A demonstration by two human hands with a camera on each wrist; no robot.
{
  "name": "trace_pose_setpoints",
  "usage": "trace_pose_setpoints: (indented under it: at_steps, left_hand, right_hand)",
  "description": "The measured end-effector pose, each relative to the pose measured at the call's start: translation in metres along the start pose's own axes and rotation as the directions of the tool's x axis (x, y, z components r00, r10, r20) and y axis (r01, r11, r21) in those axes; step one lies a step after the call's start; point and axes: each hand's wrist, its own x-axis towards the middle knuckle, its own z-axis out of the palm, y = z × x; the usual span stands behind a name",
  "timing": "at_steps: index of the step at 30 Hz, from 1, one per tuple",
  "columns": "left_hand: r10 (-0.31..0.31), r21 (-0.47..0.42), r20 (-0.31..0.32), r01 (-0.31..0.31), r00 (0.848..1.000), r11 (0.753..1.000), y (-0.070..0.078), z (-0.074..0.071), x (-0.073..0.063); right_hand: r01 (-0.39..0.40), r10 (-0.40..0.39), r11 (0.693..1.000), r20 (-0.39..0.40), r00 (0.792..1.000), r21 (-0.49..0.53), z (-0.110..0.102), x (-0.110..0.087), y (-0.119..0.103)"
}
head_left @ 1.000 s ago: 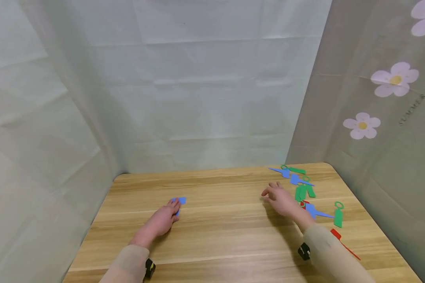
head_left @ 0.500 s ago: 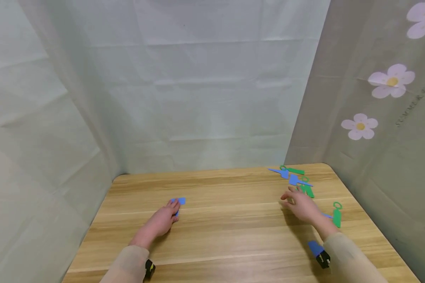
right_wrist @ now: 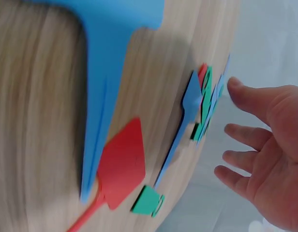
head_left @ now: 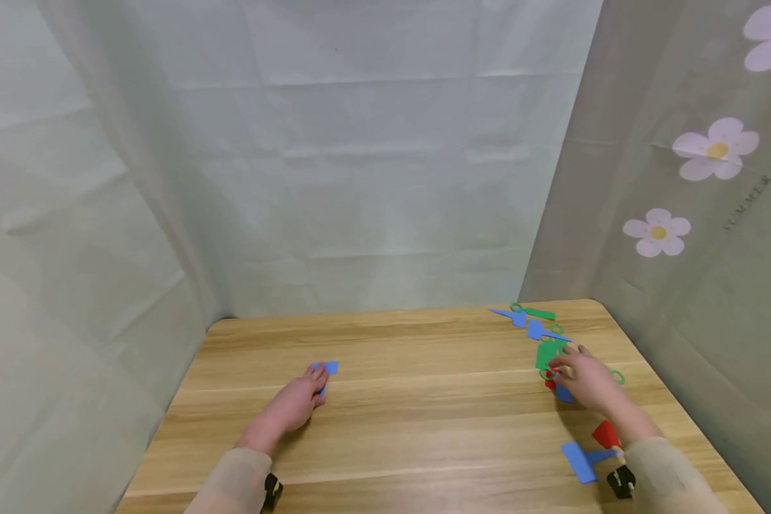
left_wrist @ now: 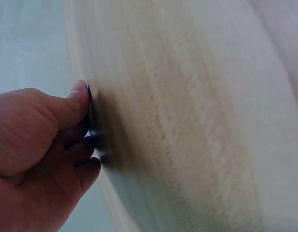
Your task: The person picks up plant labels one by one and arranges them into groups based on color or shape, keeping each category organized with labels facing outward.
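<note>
Fingers of the left hand [head_left: 293, 402] lie extended over a blue tag [head_left: 333, 367], resting on it rather than wrapped around it. The right hand [head_left: 587, 378] is loosely spread, with a clear gap between thumb and fingers and nothing held; whether its tips touch the cluster beneath cannot be told.

The partly covered blue tag lies flat, left of the middle of a wood-grain table [head_left: 424, 414]. More tags crowd the right side: overlapping green tags [head_left: 548, 355] by the right hand, others toward the far corner, and a red tag [head_left: 607, 434] and a second blue tag [head_left: 580, 462] near the right cuff. Pale creased curtains [head_left: 385, 178] enclose the table; the right one bears pinkish flowers [head_left: 658, 233] and lettering.

Compared with a second ago, the right hand has shifted rightward and slightly nearer, onto the cluster. It now hides most of a green tag at the right, whose ring [head_left: 618, 377] alone shows. The left hand and its tag have stayed put.
</note>
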Motion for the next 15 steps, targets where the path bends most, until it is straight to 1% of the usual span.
trace_pose_setpoints:
  at_steps: [4, 7, 12, 15]
  left_hand:
    - [0.0, -0.001, -0.001, 0.0, 1.0, 1.0, 0.0, 0.0, 0.0]
    - [0.001, -0.007, -0.005, -0.001, 1.0, 1.0, 0.0, 0.001, 0.0]
    - [-0.008, -0.006, -0.005, 0.008, 1.0, 1.0, -0.001, 0.0, 0.0]
    - [-0.015, -0.003, 0.003, 0.015, 1.0, 1.0, 0.001, -0.002, 0.001]
  right_hand:
    - [-0.036, 0.038, 0.999, 0.051, 0.998, -0.041, -0.009, -0.006, 0.005]
    - [-0.06, 0.063, 0.997, 0.08, 0.995, -0.039, -0.012, -0.009, 0.01]
    - [-0.086, 0.09, 0.995, 0.11, 0.99, -0.047, -0.013, -0.012, 0.015]
    - [-0.079, 0.087, 0.994, 0.118, 0.989, -0.07, -0.013, -0.012, 0.015]
